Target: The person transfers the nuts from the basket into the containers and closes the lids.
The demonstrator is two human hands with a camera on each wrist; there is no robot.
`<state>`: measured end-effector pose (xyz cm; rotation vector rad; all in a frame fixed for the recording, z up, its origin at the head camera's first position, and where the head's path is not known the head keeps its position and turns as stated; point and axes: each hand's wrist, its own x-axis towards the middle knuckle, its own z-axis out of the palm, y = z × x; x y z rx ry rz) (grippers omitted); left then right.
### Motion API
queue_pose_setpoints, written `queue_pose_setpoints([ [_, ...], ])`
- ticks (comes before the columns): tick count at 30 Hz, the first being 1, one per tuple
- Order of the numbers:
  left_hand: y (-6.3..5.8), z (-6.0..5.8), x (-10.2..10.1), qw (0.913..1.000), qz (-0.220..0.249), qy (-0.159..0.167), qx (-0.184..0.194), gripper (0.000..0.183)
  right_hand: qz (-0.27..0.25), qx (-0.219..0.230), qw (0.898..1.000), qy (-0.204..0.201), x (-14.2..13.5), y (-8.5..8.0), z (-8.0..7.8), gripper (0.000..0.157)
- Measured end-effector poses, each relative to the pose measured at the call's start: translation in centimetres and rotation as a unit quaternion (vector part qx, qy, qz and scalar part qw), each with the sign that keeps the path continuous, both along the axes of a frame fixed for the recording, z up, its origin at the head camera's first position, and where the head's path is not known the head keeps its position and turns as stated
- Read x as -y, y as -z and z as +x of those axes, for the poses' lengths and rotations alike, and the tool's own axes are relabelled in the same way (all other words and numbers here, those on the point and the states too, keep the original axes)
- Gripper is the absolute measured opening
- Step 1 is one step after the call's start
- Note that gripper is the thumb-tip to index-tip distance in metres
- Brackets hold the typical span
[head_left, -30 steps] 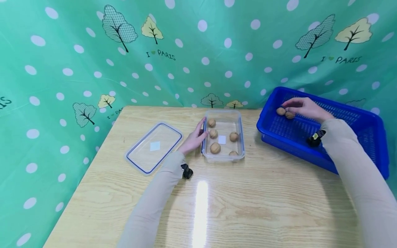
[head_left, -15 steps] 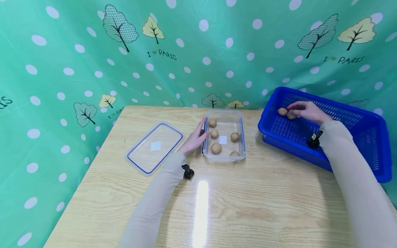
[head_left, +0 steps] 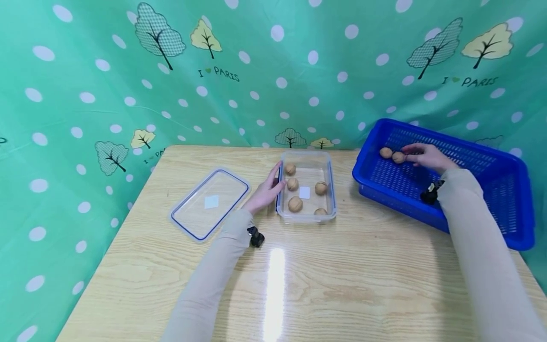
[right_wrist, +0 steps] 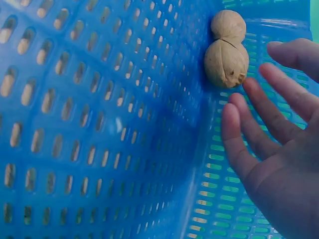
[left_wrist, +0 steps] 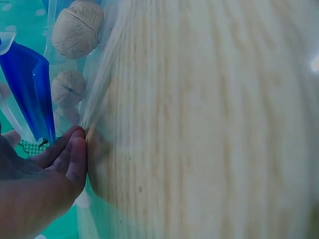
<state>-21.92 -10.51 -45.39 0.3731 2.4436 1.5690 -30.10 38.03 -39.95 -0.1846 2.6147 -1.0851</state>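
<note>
My left hand rests against the left side of a clear plastic food container, fingers mostly straight. In the left wrist view its fingertips touch the lower edge of the wall, near a blue side flap. Several walnuts lie in the container. On the right, my right hand reaches into a blue plastic basket. Its fingers are spread loosely beside a walnut, one fingertip right at its surface. A second walnut touches the first, by the basket's wall.
The container's clear lid, with a blue seal, lies on the wooden table to the left. A green dotted curtain hangs behind the table. A small camera is strapped to each wrist.
My right hand has drawn back slightly to the right of the nearer walnut, which shows more fully now. The left hand stays at the container.
</note>
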Motion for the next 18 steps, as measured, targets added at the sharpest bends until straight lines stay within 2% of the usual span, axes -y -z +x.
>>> queue_pose_setpoints([
  [11, -0.3, -0.1, 0.2, 0.9999, 0.001, 0.01, -0.006, 0.066, 0.018, 0.043, 0.998, -0.04, 0.8, 0.4, -0.2, 0.063],
  [14, -0.2, -0.1, 0.1, 0.9999, -0.007, 0.011, -0.004, 0.066, 0.006, 0.034, 0.998, -0.05, 0.7, 0.8, -0.4, 0.057],
  [17, -0.1, 0.0, 0.1, 0.9999, -0.006, 0.013, -0.007, 0.066, -0.028, 0.032, 0.997, -0.069, 0.5, 1.1, -0.5, 0.049],
  [18, -0.6, 0.2, 0.1, 0.9999, -0.004, 0.017, -0.001, 0.066, -0.036, 0.033, 0.996, -0.07, 0.6, 1.1, -0.4, 0.047],
])
